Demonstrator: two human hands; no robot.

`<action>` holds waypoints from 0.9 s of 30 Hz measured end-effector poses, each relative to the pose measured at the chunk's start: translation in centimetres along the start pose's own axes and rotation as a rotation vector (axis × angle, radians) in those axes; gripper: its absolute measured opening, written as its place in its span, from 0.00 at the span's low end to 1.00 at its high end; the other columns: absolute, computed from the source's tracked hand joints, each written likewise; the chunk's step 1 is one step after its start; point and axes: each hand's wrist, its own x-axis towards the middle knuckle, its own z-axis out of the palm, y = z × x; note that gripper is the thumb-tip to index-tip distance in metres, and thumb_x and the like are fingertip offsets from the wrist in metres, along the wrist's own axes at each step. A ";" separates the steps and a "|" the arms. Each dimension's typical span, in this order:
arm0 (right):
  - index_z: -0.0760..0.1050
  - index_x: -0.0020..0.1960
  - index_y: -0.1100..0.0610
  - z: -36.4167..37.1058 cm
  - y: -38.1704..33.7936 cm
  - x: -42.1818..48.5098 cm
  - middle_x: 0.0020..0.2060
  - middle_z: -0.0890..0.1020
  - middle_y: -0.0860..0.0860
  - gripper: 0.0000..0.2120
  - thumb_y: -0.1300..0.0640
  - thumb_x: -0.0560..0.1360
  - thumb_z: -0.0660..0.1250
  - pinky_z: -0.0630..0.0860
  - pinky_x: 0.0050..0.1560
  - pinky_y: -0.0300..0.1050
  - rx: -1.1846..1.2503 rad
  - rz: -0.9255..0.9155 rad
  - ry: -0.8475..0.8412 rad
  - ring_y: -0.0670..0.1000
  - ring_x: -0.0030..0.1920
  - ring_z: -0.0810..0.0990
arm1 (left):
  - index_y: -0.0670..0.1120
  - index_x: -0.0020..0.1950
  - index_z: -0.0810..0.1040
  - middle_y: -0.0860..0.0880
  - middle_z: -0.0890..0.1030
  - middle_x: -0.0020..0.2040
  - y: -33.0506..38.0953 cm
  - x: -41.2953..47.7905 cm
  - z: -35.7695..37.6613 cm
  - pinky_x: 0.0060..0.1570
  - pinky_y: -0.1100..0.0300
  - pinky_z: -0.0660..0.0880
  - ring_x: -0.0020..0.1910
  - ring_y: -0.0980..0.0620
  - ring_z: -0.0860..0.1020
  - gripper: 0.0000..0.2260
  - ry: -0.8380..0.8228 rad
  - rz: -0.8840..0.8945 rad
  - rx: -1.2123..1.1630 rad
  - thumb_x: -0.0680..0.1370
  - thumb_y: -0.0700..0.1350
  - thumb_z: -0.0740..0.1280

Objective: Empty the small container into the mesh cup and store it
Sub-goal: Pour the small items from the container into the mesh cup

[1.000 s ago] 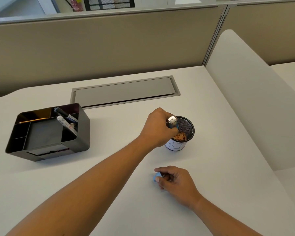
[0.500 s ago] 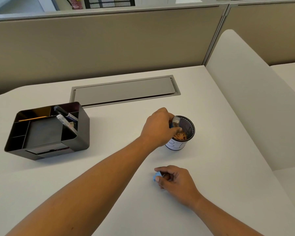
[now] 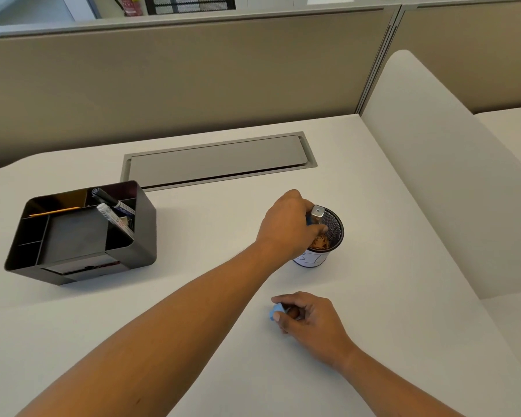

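A black mesh cup (image 3: 335, 228) with a white label stands on the white desk, right of centre. Brownish bits lie inside it. My left hand (image 3: 286, 225) grips a small container (image 3: 316, 213), silvery with a blue part, tipped bottom-up over the cup's near-left rim. Its mouth is hidden by my fingers. My right hand (image 3: 306, 319) rests on the desk in front of the cup, its fingers closed around a small blue lid (image 3: 275, 311).
A black desk organizer (image 3: 82, 236) with markers and a pencil sits at the left. A grey cable-tray cover (image 3: 217, 159) is set into the desk behind. Beige partition panels rise at the back and right.
The container in my left hand has shifted a little lower and nearer the cup's rim. My right hand has stayed put with the lid.
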 end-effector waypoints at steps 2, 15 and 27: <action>0.85 0.51 0.46 0.0 0.1 -0.1 0.40 0.85 0.49 0.10 0.53 0.70 0.75 0.84 0.46 0.56 0.013 0.002 -0.002 0.57 0.40 0.83 | 0.46 0.47 0.82 0.50 0.71 0.44 0.5 -0.1 -0.1 0.40 0.58 0.68 0.42 0.50 0.72 0.10 0.009 0.014 -0.011 0.71 0.51 0.75; 0.85 0.53 0.49 0.0 -0.1 0.0 0.38 0.85 0.48 0.10 0.55 0.71 0.75 0.85 0.43 0.49 0.011 0.000 -0.007 0.49 0.34 0.83 | 0.47 0.54 0.82 0.48 0.75 0.50 -0.4 -0.8 -0.5 0.43 0.51 0.76 0.46 0.45 0.76 0.10 -0.018 0.014 0.106 0.73 0.46 0.72; 0.85 0.52 0.49 0.1 -0.2 0.0 0.38 0.86 0.54 0.10 0.55 0.71 0.75 0.85 0.44 0.51 0.004 0.008 -0.004 0.51 0.34 0.83 | 0.50 0.54 0.82 0.50 0.75 0.48 -0.6 -1.2 -0.8 0.42 0.57 0.70 0.45 0.50 0.72 0.11 0.038 -0.022 -0.019 0.72 0.44 0.73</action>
